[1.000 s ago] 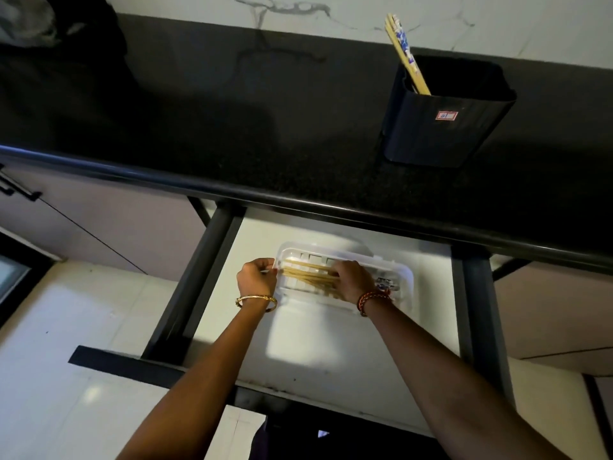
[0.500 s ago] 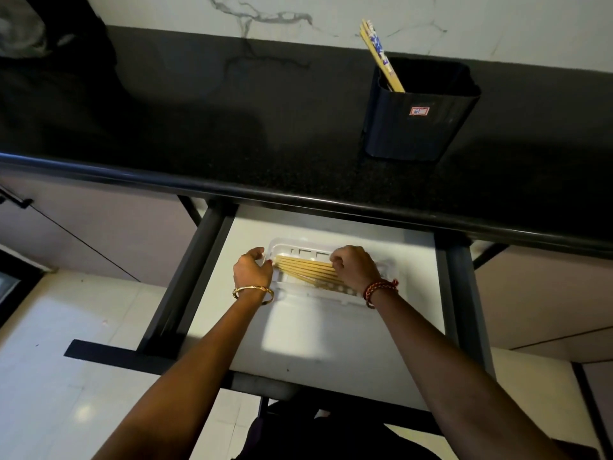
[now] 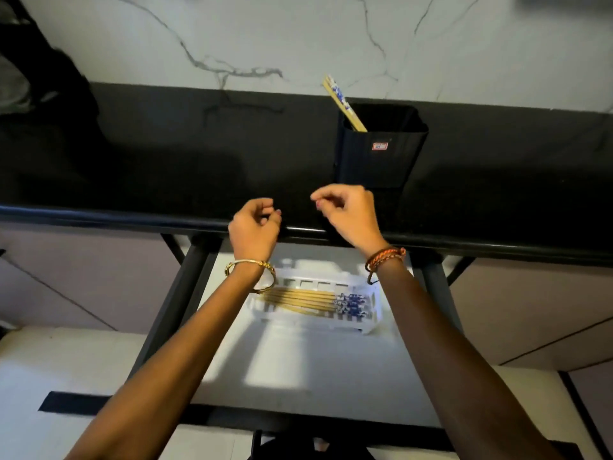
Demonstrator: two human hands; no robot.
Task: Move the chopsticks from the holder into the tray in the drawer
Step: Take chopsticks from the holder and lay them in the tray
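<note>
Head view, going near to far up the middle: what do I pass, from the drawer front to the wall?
Drawer front edge → white tray holding chopsticks → left hand and right hand, both empty → black holder with chopsticks left in it → marble wall.

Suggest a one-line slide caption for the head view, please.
Both empty hands, left and right, hover above chopsticks in the drawer tray; more wait in the holder.
</note>
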